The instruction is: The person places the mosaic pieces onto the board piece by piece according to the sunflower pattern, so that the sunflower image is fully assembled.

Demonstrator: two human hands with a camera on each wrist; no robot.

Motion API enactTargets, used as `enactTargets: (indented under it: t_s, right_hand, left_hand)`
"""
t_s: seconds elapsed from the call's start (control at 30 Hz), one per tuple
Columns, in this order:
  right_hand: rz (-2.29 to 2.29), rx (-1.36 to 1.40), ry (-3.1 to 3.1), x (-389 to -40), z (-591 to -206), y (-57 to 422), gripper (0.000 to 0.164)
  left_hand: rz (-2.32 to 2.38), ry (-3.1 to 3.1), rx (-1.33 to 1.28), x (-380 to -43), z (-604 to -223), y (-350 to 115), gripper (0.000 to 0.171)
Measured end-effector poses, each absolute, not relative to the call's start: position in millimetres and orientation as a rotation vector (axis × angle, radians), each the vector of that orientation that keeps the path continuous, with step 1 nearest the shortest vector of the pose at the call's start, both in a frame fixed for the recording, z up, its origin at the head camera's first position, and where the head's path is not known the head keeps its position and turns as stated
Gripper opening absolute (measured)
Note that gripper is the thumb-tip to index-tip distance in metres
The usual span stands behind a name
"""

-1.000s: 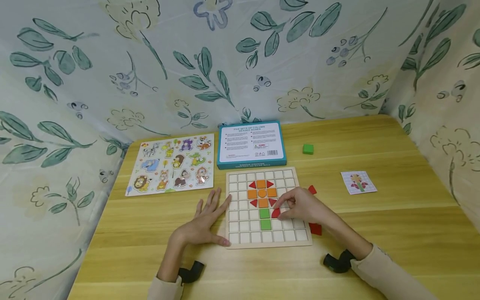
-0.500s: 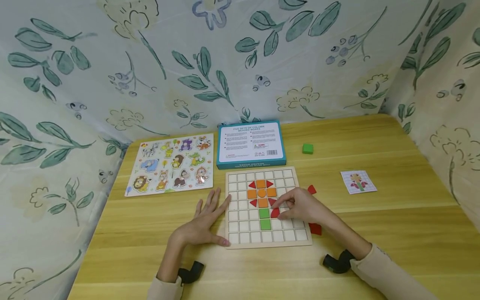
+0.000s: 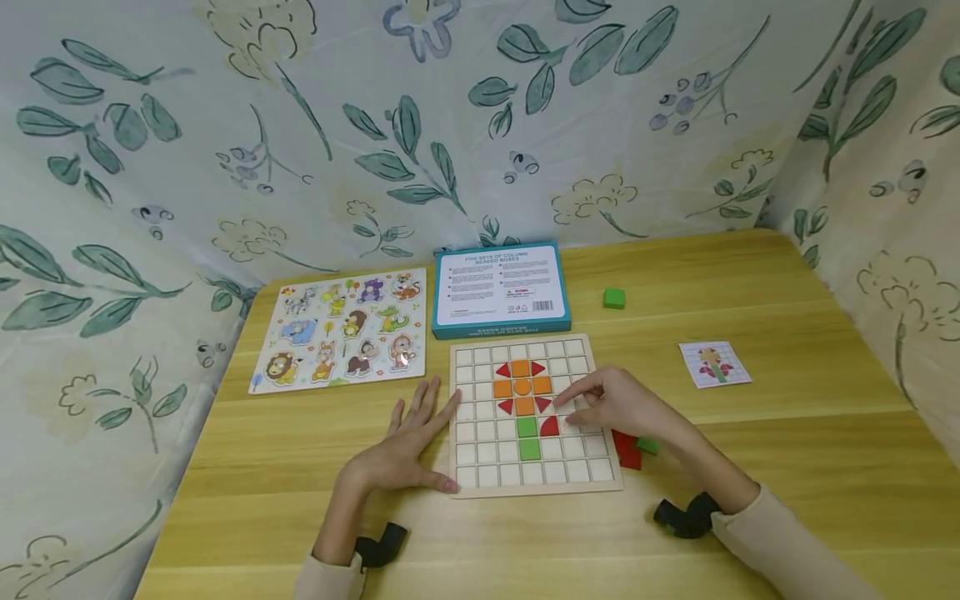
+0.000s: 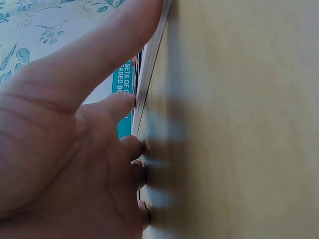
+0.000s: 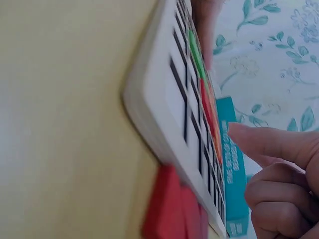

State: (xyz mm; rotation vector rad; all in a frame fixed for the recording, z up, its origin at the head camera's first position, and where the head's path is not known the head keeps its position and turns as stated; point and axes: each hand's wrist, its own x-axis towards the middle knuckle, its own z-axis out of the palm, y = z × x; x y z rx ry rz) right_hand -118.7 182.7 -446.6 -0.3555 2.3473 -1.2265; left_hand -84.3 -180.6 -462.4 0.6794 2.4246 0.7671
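A wooden grid board lies on the table with orange, red and green pieces set in its cells. Spread fingers of my left hand rest along its left edge, the thumb at the near left corner. Over the board's right side is my right hand, thumb and index finger apart with nothing between them, the other fingers curled in. Just left of those fingertips, a red quarter-round piece sits in the cell beside the upper green square. The right wrist view shows the bare thumb and fingers beside the board.
Red pieces and a green piece lie against the board's right edge. A green block and a pattern card are farther right. Behind the board stand a teal box and an animal puzzle.
My right hand has let go of the red quarter-round piece and drawn back to the right, its fingers parting. That piece stays in its cell. My left hand has not moved.
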Motion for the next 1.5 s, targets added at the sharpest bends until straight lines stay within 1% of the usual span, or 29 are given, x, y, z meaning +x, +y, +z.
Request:
enactTargets:
  t_s: [0.3, 0.53, 0.77, 0.97, 1.17, 1.23, 1.43, 1.5]
  right_hand:
    - [-1.209, -0.223, 2.529, -137.7, -450.9, 236.8, 0.024]
    - [-1.133, -0.119, 2.529, -144.6, -455.6, 261.7, 0.035]
    - [-1.106, -0.135, 2.509, -146.1, -457.5, 262.1, 0.032]
    - [-1.102, -0.126, 2.523, -145.1, -455.4, 258.0, 0.041]
    - [-1.122, -0.153, 2.492, -146.1, -454.3, 257.0, 0.031]
    - [-1.12, -0.153, 2.492, -146.2, -454.0, 256.4, 0.03]
    - [-1.151, -0.203, 2.465, -145.1, -454.6, 254.3, 0.04]
    - [-1.18, -0.227, 2.441, -144.1, -456.0, 253.3, 0.041]
  left_hand:
    - [0.767, 2.424, 0.681, -85.3, -463.1, -181.6, 0.124]
    - [0.776, 2.42, 0.697, -85.4, -464.2, -182.1, 0.124]
    - [0.786, 2.421, 0.704, -85.3, -463.1, -181.5, 0.123]
    - [0.78, 2.426, 0.701, -85.5, -462.8, -182.0, 0.123]
    - [0.788, 2.424, 0.691, -85.5, -463.0, -182.1, 0.123]
    - [0.791, 2.423, 0.685, -85.1, -463.3, -182.0, 0.123]
    - [0.779, 2.426, 0.688, -84.7, -464.2, -182.5, 0.124]
    - [0.773, 2.426, 0.689, -84.8, -463.3, -182.1, 0.124]
